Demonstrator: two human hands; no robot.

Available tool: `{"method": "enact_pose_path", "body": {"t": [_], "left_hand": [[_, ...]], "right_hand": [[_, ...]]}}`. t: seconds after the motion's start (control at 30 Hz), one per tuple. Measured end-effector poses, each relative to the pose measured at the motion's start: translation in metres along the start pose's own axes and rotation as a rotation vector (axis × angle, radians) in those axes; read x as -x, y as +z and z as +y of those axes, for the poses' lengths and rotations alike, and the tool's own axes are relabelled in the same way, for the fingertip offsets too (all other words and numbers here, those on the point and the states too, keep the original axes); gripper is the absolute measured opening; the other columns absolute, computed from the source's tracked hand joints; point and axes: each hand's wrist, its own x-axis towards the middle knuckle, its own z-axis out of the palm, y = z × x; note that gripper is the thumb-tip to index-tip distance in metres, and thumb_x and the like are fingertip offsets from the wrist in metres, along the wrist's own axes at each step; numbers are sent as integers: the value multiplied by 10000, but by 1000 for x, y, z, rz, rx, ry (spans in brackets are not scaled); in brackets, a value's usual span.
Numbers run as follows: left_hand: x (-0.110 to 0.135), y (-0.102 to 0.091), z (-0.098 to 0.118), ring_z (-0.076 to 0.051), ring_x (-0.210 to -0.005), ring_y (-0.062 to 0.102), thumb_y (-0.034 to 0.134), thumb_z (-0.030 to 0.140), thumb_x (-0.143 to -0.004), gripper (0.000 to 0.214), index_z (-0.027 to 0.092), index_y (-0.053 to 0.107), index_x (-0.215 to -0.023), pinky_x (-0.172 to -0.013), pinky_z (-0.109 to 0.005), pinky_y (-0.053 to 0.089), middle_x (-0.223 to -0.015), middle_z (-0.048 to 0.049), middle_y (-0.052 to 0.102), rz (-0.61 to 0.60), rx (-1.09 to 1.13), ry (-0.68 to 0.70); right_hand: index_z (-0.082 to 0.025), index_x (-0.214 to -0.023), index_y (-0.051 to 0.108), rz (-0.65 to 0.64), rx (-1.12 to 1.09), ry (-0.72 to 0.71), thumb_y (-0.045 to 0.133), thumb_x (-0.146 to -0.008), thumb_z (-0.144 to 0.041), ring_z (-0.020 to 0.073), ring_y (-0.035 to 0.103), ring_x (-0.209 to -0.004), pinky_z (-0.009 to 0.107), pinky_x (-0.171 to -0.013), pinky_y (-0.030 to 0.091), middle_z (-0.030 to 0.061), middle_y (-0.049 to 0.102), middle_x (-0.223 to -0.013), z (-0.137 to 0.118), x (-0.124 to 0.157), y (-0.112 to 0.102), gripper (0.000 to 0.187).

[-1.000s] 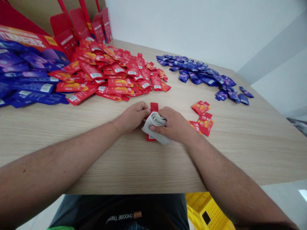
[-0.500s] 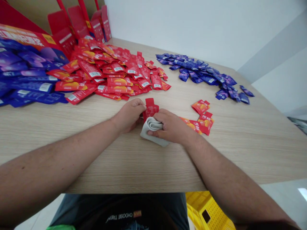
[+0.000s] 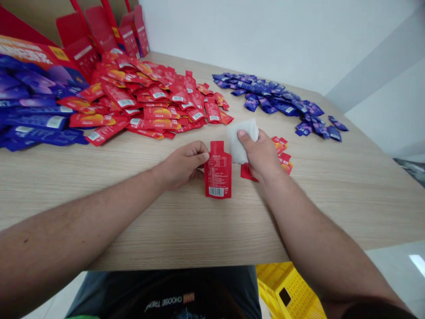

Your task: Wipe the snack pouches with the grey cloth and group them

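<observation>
A red pouch [image 3: 218, 172] lies flat on the wooden table [image 3: 186, 221], its barcode side up. My left hand [image 3: 182, 163] pinches the pouch's upper left edge with curled fingers. My right hand [image 3: 261, 155] is closed on a folded white cloth [image 3: 239, 137], held just right of the pouch's top and a little off the pouch. Under my right hand lies a small group of red pouches [image 3: 283, 156].
A big heap of red pouches [image 3: 156, 104] fills the back left, with blue packs [image 3: 33, 115] and red cardboard boxes [image 3: 99, 31] beyond. A pile of small blue sachets [image 3: 275, 102] sits at the back right. A yellow crate [image 3: 285, 292] stands below the table edge.
My right hand lifted the white cloth off the red pouch and moved it up and to the right. The pouch, covered before, now lies fully in view under my left fingers.
</observation>
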Motion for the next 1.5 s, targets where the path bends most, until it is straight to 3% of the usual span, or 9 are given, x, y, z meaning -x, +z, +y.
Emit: {"method": "enact_pose_path", "body": {"t": [0.13, 0.27, 0.53, 0.67, 0.87, 1.0, 1.27, 1.4, 1.5], "left_hand": [[-2, -1, 2, -128, -693, 606, 657, 254, -838, 210, 204, 457, -798, -665, -301, 556, -789, 22, 607, 41, 117, 83], [-3, 4, 2, -92, -585, 531, 664, 254, -844, 188, 206, 488, -802, -583, -228, 483, -691, 45, 557, 160, 36, 157], [-2, 14, 4, -138, -632, 618, 688, 298, -809, 229, 226, 524, -953, -610, -280, 532, -750, 30, 640, 311, 58, 108], [-4, 12, 2, -146, -662, 617, 528, 358, -915, 153, 206, 548, -909, -608, -275, 519, -761, -4, 639, 227, 97, 173], [-5, 1, -11, -117, -606, 540, 660, 313, -855, 161, 201, 545, -839, -546, -230, 445, -707, 20, 583, 187, -152, 173], [-4, -2, -13, -99, -578, 486, 629, 317, -879, 179, 199, 523, -797, -525, -215, 404, -681, 34, 542, 124, -278, 177], [-3, 6, -7, -97, -583, 506, 626, 273, -866, 156, 198, 507, -800, -538, -209, 397, -688, 33, 559, 194, -171, 115], [-7, 2, -7, -95, -557, 465, 593, 229, -869, 142, 195, 500, -768, -522, -215, 373, -651, 35, 524, 261, -179, 150], [-10, 0, -9, -105, -554, 463, 584, 232, -874, 121, 199, 516, -780, -509, -225, 367, -651, 29, 532, 276, -195, 152]], "right_hand": [[-243, -1141, 583, -370, -245, 129, 706, -753, -658, 240, 694, -848, 347, -682, 550, 66, 729, -1016, -5, 7, -3, 582], [-233, -1014, 605, -595, -246, 24, 772, -721, -637, 204, 665, -758, 317, -654, 523, 20, 704, -886, -10, 25, 8, 526], [-226, -885, 578, -319, 209, -173, 697, -791, -622, 183, 573, -701, 296, -608, 403, -7, 628, -760, -16, 38, 22, 424], [-220, -877, 576, -180, 318, -200, 646, -829, -600, 193, 572, -724, 308, -625, 388, 10, 640, -792, -17, 35, 20, 389], [-223, -823, 550, -195, 416, -339, 637, -821, -627, 200, 546, -751, 312, -652, 373, 19, 619, -806, -18, 32, 15, 413], [-230, -811, 525, -73, 470, -373, 633, -836, -600, 207, 536, -762, 313, -652, 362, 18, 584, -790, -23, 29, 6, 387], [-223, -818, 524, -184, 572, -485, 635, -864, -562, 203, 526, -795, 315, -695, 370, 24, 579, -821, -26, 35, 9, 360], [-210, -845, 571, -547, 627, -642, 687, -863, -480, 195, 522, -827, 306, -728, 381, 31, 587, -875, -29, 43, 15, 295], [-199, -880, 592, -398, 670, -607, 691, -868, -465, 210, 521, -850, 315, -738, 383, 41, 571, -870, -30, 45, 15, 284]]}}
